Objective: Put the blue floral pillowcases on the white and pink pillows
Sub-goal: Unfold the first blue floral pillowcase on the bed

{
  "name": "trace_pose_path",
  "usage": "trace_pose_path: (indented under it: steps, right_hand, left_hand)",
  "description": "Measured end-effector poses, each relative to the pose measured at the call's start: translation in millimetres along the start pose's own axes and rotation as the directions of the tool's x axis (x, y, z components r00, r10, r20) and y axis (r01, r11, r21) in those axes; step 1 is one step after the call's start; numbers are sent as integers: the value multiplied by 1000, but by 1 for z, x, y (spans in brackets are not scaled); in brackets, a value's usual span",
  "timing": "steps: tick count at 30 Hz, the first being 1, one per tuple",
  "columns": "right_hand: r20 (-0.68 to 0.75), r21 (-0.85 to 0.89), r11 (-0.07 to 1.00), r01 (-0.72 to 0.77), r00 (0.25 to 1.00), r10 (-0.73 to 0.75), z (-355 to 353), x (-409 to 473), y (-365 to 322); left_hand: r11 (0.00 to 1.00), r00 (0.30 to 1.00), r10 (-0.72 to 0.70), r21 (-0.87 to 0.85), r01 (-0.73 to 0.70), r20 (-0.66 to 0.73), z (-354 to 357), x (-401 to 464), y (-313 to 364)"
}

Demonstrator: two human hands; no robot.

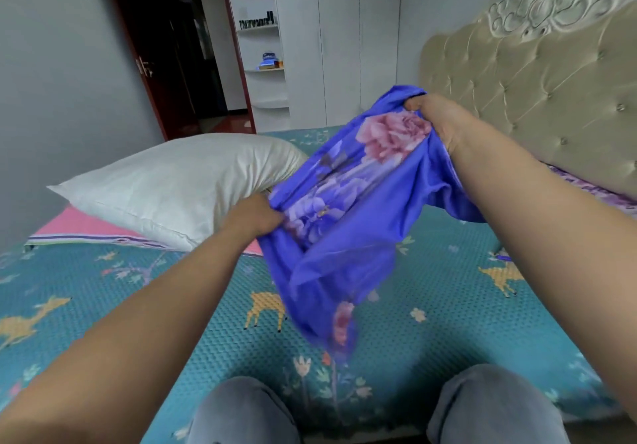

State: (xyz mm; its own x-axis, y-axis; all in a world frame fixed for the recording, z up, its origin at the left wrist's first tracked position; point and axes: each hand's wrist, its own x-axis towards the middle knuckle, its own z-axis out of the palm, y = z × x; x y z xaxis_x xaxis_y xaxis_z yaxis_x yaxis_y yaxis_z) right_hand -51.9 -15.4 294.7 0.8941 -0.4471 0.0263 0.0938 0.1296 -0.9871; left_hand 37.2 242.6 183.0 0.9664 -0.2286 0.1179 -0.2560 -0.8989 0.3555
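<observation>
- Both hands are up over the bed [431, 323], and between them hangs the blue floral pillowcase [344, 223], bunched and blurred at its lower end.
- The left hand [253, 217] has its fingers curled into the cloth at the pillowcase's near-left edge, gripping a fold of it.
- The right hand [437, 123] is higher and farther back, thumb on top, clenched around the upper end of the same pillowcase beside a big pink rose in the print.
- The cloth sags from the right hand down to the left, then trails toward the teal bedspread; whether its tip touches the bed is hard to tell.
- Left of the hands lies the white pillow [182, 185], plump and bare, resting partly on top of the flat pink pillow [82, 228] with a striped edge.
- Behind the right arm stands a tufted beige headboard [537, 92].
- Two knees [244, 412] in grey trousers show at the bottom.
- At the back, an open doorway [186, 64] and white shelves [262, 47].
</observation>
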Motion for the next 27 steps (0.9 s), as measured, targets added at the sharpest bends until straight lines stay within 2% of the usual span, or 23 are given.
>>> trace_pose_path:
  steps: [2, 4, 5, 7, 8, 10, 12, 13, 14, 15, 16, 17, 18, 19, 20, 21, 22, 23, 24, 25, 26, 27]
  right_hand:
    - [-12, -13, 999, -51, 999, 51, -10, 11, 11]
    - [-104, -84, 996, -5, 995, -4, -18, 23, 24]
    - [-166, -139, 987, 76, 981, -99, -20, 31, 29]
    - [-246, -221, 924, 312, 899, -362, -21, 43, 32]
    - [-241, -242, 864, 441, 835, -494, -17, 47, 30]
    - [-195, -350, 674, 650, 654, -731, -8, 44, 24]
    - [-80, -492, 438, 753, 462, -883, -2, 37, 27]
    - [25, -550, 323, 770, 402, -915, -1, 33, 37]
    - [153, -603, 225, 765, 388, -909, -1, 26, 50]
    - [292, -663, 146, 734, 433, -853, -2, 18, 70]
    - [429, -728, 73, 682, 536, -727, -3, 12, 91]
    - [525, -790, -5, 613, 672, -522, -8, 9, 120]
    - [557, -824, -86, 560, 775, -296, -12, 5, 150]
    - [554, -831, -118, 544, 827, -93, -16, 0, 179]
    - [541, -837, -56, 545, 838, 72, -21, -4, 209]
    - [525, -849, 65, 525, 822, 220, -25, -7, 231]
    - [514, -857, 183, 482, 778, 361, -28, -10, 248]
    - [499, -866, 262, 426, 711, 495, -28, -13, 257]
    - [492, -871, 323, 371, 634, 597, -28, -17, 260]
    - [474, -880, 346, 324, 590, 653, -26, -22, 259]
    - [468, -884, 363, 295, 559, 685, -24, -26, 254]
    - [447, -895, 356, 270, 562, 696, -22, -29, 251]
  left_hand:
    - [997, 997, -58, 51, 60, -46, -9, 14, -21]
    - [995, 983, -85, 44, 93, -163, -22, 23, -32]
    - [994, 963, -101, 15, 109, -250, -29, 27, -35]
    - [986, 893, -133, -149, 75, -430, -43, 35, -36]
    - [964, 846, -142, -267, 0, -514, -51, 40, -36]
    - [870, 728, -155, -441, -219, -668, -65, 43, -35]
    - [795, 589, -147, -449, -408, -795, -68, 41, -42]
    - [797, 550, -124, -413, -440, -826, -61, 37, -50]
    - [837, 525, -65, -333, -434, -849, -52, 32, -59]
    - [901, 520, 48, -187, -391, -853, -38, 25, -71]
    - [939, 535, 208, 15, -343, -819, -22, 18, -87]
    - [923, 578, 372, 224, -312, -726, -2, 10, -103]
    - [868, 635, 493, 394, -304, -595, 19, 3, -120]
    - [805, 698, 553, 508, -306, -455, 41, -4, -137]
    - [754, 758, 566, 576, -317, -324, 61, -11, -150]
    - [727, 835, 515, 616, -303, -197, 74, -19, -156]
    - [708, 920, 387, 657, -257, -57, 82, -26, -157]
    - [665, 974, 208, 718, -205, 86, 85, -30, -156]
    - [602, 970, 2, 774, -195, 243, 85, -33, -153]
    - [556, 899, -209, 803, -214, 385, 84, -32, -148]
    - [523, 802, -375, 821, -230, 464, 80, -28, -143]
    - [495, 723, -471, 830, -257, 505, 77, -25, -136]
